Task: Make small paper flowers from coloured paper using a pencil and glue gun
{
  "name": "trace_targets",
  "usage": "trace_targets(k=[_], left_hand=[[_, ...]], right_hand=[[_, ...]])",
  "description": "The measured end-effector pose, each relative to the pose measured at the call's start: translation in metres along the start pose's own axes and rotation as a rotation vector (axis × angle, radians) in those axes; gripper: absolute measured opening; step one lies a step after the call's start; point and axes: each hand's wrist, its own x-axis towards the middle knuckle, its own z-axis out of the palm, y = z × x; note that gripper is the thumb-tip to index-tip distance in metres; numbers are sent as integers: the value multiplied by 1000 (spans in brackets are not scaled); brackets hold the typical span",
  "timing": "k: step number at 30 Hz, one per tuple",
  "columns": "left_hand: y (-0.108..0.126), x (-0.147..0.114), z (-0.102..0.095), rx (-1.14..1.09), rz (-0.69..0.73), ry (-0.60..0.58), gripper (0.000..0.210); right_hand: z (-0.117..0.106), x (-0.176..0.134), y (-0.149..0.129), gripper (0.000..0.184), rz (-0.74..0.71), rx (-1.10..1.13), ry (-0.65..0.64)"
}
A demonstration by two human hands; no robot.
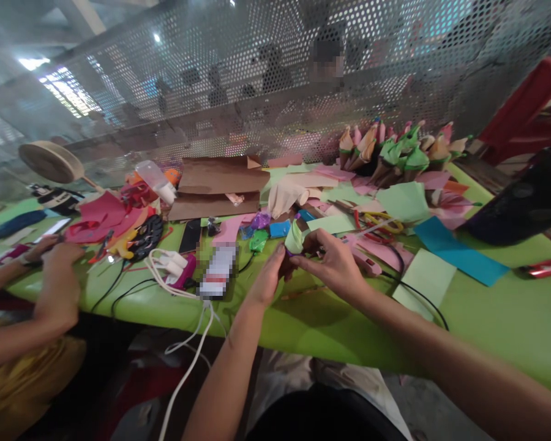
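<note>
From where I stand, many small cones of brown, green and peach paper (401, 153) look already made, behind the pink plastic tool with black cable (366, 262). One more small cone of light-green and brown paper (294, 236) seems to me only partly formed, and a loose pale-green paper sheet (403, 201) remains behind the pink tool. This cone is left of the tool, upright between the left hand (270, 278) and the right hand (329, 260), whose fingers close narrowly around its lower part.
</note>
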Motion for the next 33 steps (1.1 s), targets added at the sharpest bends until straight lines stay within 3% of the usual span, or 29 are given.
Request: trace_targets(k=[15, 26, 33], left_hand=[[6, 4, 1, -61, 24, 11, 49], [-1, 8, -7, -36, 43, -51, 49], [-1, 6, -4, -35, 9, 8, 54]], right_hand=[[3, 2, 6, 22, 61, 211, -65], [3, 4, 8, 39, 114, 274, -71], [0, 3, 4, 40, 51, 205, -64]])
